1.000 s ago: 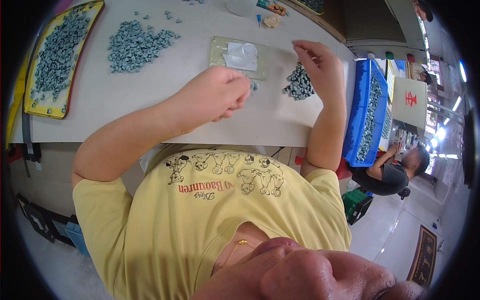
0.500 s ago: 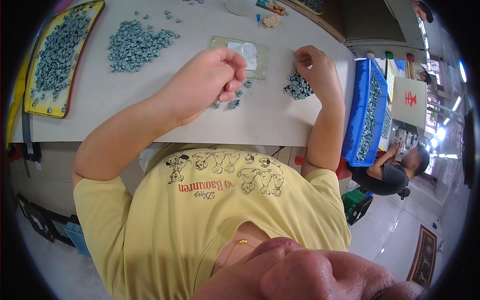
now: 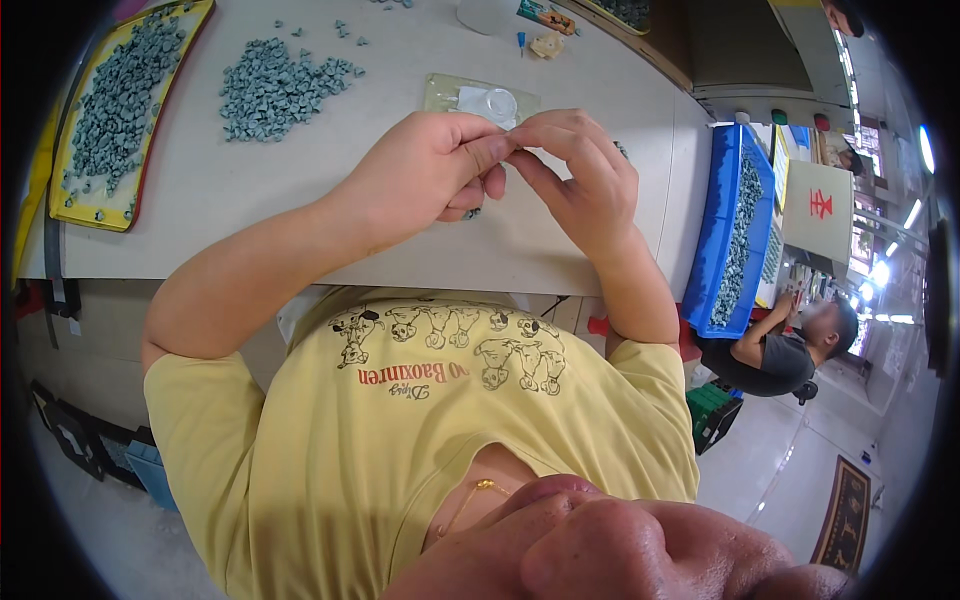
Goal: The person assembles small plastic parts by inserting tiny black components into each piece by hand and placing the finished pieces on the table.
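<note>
My left hand [image 3: 435, 170] and my right hand [image 3: 585, 175] meet fingertip to fingertip over the table, just on the near side of a pale green mat [image 3: 440, 90]. Both are closed in a pinch; whatever sits between the fingertips is too small and too covered to name. On the mat lie a white sheet and a clear round dish [image 3: 497, 103]. A few grey-green pieces [image 3: 473, 213] show below my left fingers. Behind my right hand, the small right-hand pile is almost wholly hidden.
A larger pile of grey-green pieces [image 3: 280, 90] lies at the table's far left, beside a yellow tray [image 3: 95, 213] of similar pieces. To the right stands a blue bin [image 3: 705, 225] with more. A blue-tipped needle [image 3: 521, 42] lies far off. A co-worker [image 3: 770, 350] sits at right.
My right hand has moved left from the right-hand pile to my left hand, and their fingertips now touch. The left hand has shifted slightly right, its thumb and finger now pinching.
</note>
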{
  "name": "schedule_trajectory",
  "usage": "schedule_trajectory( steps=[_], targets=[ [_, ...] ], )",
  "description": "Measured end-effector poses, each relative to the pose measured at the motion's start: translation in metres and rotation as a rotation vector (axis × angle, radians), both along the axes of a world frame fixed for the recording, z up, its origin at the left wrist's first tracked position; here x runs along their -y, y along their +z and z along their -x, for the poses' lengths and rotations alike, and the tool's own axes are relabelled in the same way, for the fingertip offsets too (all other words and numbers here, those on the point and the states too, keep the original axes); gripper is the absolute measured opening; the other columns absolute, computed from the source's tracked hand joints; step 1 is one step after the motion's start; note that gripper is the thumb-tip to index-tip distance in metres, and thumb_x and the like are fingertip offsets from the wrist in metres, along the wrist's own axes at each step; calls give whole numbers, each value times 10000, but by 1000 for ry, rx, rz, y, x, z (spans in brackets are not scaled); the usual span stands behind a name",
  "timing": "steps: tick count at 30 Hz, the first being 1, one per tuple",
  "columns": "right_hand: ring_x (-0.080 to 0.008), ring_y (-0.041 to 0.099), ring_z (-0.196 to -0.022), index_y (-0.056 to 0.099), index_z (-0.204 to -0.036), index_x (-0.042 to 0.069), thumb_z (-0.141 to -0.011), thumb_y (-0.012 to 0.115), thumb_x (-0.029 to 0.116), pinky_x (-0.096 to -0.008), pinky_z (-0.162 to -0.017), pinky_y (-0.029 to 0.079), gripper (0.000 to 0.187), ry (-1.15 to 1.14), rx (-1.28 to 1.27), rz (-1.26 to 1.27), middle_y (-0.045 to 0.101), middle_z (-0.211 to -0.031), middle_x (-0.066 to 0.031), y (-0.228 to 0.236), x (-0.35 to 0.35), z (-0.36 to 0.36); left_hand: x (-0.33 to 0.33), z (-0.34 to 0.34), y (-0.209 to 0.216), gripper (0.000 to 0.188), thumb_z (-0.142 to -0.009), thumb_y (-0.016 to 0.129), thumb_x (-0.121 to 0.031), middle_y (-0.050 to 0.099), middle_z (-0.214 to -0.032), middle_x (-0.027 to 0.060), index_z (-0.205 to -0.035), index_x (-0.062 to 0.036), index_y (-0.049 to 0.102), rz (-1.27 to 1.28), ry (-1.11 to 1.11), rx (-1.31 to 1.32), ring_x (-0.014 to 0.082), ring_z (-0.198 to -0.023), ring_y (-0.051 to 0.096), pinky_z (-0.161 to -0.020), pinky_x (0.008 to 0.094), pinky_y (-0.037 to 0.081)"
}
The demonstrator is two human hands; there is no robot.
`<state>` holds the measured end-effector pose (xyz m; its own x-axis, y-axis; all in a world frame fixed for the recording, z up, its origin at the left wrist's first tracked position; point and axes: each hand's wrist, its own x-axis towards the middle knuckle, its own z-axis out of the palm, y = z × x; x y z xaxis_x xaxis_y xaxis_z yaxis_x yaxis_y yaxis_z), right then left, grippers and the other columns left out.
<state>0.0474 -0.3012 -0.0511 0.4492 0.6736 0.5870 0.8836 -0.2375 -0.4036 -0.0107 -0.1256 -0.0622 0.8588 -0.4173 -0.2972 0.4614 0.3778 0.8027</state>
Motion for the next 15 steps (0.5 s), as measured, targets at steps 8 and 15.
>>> schedule_trajectory(
  steps=[8, 15],
  targets=[
    [-197, 611, -686, 636, -796, -10, -632, 727, -61, -261, -566, 489, 195, -17, -110, 57, 629, -784, -96, -1, 8, -4, 1, -4, 0, 231, -944, 473, -206, 519, -665, -9, -879, -16, 587, -159, 31, 66, 39, -499, 379, -444, 193, 319],
    [-183, 587, -650, 641, -787, -6, -618, 704, -96, -256, -519, 466, 202, 41, -106, 19, 611, -754, -83, -9, 11, -9, 2, -4, 0, 249, -933, 470, -216, 498, -629, -16, -886, -5, 593, -288, 48, 78, 55, -495, 394, -449, 216, 342]
  ],
)
